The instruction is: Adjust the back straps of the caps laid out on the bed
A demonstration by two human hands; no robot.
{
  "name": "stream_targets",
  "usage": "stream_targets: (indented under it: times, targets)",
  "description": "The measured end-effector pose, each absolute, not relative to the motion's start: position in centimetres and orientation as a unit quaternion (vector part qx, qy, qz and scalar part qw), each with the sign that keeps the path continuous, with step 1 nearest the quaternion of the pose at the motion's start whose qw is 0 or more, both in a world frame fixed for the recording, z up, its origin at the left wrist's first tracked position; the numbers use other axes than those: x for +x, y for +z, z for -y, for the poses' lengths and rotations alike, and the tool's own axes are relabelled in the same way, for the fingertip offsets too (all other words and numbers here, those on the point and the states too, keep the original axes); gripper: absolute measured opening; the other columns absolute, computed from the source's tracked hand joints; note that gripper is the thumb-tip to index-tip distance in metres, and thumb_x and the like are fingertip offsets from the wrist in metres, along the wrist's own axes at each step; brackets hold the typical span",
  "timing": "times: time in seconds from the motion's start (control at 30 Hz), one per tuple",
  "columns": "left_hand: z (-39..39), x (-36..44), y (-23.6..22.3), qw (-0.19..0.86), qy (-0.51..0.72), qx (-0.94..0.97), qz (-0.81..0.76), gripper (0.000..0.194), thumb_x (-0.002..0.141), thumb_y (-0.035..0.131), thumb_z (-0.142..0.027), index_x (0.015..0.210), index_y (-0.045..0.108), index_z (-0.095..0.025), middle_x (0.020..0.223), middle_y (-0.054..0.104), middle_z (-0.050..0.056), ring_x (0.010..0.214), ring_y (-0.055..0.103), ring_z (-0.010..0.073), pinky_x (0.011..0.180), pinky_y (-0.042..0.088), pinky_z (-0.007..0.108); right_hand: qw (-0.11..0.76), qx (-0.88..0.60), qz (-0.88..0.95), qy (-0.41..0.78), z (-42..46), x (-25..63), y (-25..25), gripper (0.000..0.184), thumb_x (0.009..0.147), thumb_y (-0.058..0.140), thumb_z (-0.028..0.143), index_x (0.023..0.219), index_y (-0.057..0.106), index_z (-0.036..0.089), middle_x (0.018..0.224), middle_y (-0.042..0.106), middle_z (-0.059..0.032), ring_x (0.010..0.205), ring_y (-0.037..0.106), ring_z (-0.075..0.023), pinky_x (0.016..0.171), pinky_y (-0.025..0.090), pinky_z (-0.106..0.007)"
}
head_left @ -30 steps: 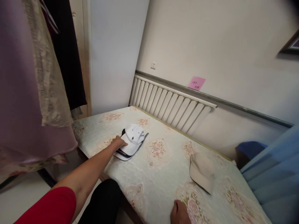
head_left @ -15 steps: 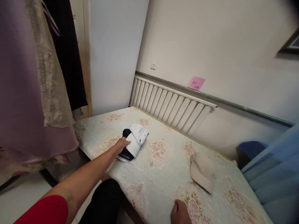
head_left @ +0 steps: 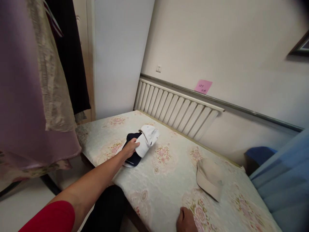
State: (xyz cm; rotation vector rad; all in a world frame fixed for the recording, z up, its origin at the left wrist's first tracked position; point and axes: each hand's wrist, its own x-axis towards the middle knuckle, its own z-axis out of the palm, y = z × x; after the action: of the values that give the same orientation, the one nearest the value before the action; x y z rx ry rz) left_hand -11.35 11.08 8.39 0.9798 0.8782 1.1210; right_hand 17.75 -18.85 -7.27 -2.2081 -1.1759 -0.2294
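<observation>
My left hand (head_left: pixel 131 147) grips a white baseball cap (head_left: pixel 147 139) by its brim, thumb on top. The cap is tilted above a navy cap (head_left: pixel 132 160) that lies on the mattress, its brim lettering partly visible. A pale edge shows beneath the navy brim; what it belongs to is mostly hidden. My right hand (head_left: pixel 185 220) rests in a fist on the mattress at the bottom edge, with nothing visible in it. Beyond it, to the right, sits a beige baseball cap (head_left: pixel 209 177), apart from both hands.
The flower-patterned mattress (head_left: pixel 169 180) spans the middle. A white radiator (head_left: pixel 177 108) and a wall stand behind it. Hanging clothes (head_left: pixel 21 80) crowd the left side. At the right are a blue curtain (head_left: pixel 287 177) and a dark blue object (head_left: pixel 258 156).
My left hand has moved slightly right and up with the white cap, sliding it off the navy cap so more navy shows. My right hand and the beige cap have stayed put.
</observation>
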Motion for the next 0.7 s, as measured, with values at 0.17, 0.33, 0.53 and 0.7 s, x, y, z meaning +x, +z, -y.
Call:
stream_targets:
  times: [0.17,0.33,0.53,0.7]
  targets:
    - [-8.7,-9.1,9.3,0.701,0.48,0.419,-0.321,0.031,0.063,0.07,-0.021,0.085,0.049,-0.017,0.076,0.057,-0.002,0.069,0.058,0.0126,0.067,0.048,0.026,0.293,-0.844,0.442,-0.081,18.9,17.8,-7.9,0.031,0.082,0.039,0.041,0.082,0.065,0.023,0.082,0.07,-0.0094,0.069,0.064,-0.0223,0.06,0.043,-0.031]
    - [-3.1,-6.3,10.2,0.754,0.457,0.375,-0.286,0.029,0.065,0.071,-0.016,0.085,0.05,-0.015,0.077,0.06,0.001,0.069,0.061,0.0136,0.071,0.049,0.028,0.287,-0.849,0.442,-0.043,18.9,17.6,-7.7,0.038,0.085,0.034,0.039,0.092,0.065,0.019,0.096,0.07,-0.013,0.081,0.066,-0.0249,0.068,0.046,-0.032]
    - [4.7,-4.0,10.5,0.864,0.394,0.225,-0.217,0.022,0.071,0.065,-0.006,0.089,0.055,-0.014,0.083,0.067,0.006,0.078,0.066,0.0179,0.081,0.049,0.031,0.361,-0.841,0.403,0.0,19.5,16.9,-6.5,0.043,0.083,0.039,0.044,0.102,0.063,0.013,0.093,0.07,-0.0143,0.084,0.065,-0.026,0.073,0.048,-0.033]
    - [9.1,-2.9,10.7,0.888,0.368,0.171,-0.217,0.025,0.071,0.064,-0.006,0.094,0.057,-0.013,0.087,0.07,0.007,0.08,0.067,0.0188,0.085,0.047,0.033,0.46,-0.806,0.37,-0.05,20.6,14.1,-5.4,0.058,0.08,0.047,0.045,0.125,0.049,0.008,0.102,0.065,-0.0162,0.071,0.061,-0.0233,0.067,0.049,-0.034]
